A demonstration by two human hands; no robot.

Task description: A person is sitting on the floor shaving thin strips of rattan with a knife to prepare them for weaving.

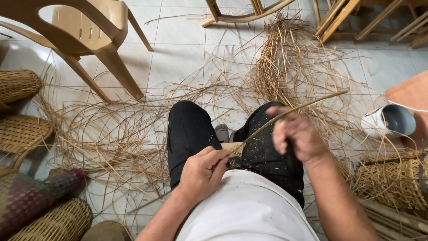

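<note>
My left hand (201,172) pinches a thin, stiff cane (285,115) over my lap; my blurred right hand (296,136) closes round it, woven baskets (18,85) nearby

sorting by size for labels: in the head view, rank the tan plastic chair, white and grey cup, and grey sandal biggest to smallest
1. tan plastic chair
2. white and grey cup
3. grey sandal, partly hidden between the knees, so unsure.

The right hand (296,138) is motion-blurred, so its grip cannot be told. The plastic chair (84,31) and woven baskets (20,111) are cut off by the picture's edges.
</note>
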